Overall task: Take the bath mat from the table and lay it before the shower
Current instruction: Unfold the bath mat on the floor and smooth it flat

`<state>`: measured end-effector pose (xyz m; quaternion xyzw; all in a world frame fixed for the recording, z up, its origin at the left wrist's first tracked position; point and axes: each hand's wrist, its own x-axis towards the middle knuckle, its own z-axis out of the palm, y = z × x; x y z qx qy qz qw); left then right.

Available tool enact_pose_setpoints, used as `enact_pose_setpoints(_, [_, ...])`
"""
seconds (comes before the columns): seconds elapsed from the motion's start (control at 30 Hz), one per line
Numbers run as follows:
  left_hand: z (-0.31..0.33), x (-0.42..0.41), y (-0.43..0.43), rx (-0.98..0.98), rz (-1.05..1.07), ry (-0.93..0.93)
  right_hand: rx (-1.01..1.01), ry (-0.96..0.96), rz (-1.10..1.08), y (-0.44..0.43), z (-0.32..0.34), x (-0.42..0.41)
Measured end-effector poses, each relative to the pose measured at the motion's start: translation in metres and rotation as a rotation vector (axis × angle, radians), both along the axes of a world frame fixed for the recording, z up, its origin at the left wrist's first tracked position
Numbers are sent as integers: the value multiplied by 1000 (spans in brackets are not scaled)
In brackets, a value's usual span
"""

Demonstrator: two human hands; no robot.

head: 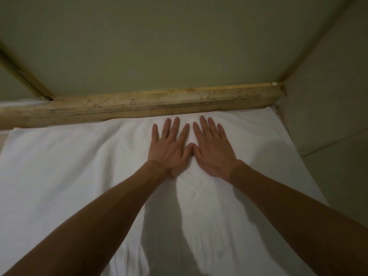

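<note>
The white bath mat (65,168) lies spread flat on the floor, its far edge against a worn beige stone threshold (139,103). Behind that threshold is the shower floor (149,46). My left hand (169,148) and my right hand (214,150) rest palm down on the mat near its far edge, side by side, thumbs touching. The fingers of both are spread and hold nothing. Soft wrinkles run through the cloth under and behind my hands. My forearms cover part of the mat's near half.
A tiled wall (328,96) rises on the right, close to the mat's right edge. A narrow frame rail (23,76) slants along the left of the shower floor. Bare floor tiles (342,176) show to the right of the mat.
</note>
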<state>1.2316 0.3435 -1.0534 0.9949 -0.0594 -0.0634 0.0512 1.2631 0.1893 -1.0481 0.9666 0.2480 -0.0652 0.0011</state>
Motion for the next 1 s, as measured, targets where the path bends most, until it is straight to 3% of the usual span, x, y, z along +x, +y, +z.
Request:
enact_pose_setpoints(0.23, [-7, -7, 25, 1, 131, -30, 50, -6, -8, -3, -3, 0])
enact_pose_setpoints(0.6, [0, -61, 172, -8, 358, -7, 36, -16, -7, -4, -6, 2])
enact_pose_setpoints(1.0, [-2, -80, 266, 47, 578, 21, 10, -23, -19, -2, -8, 3])
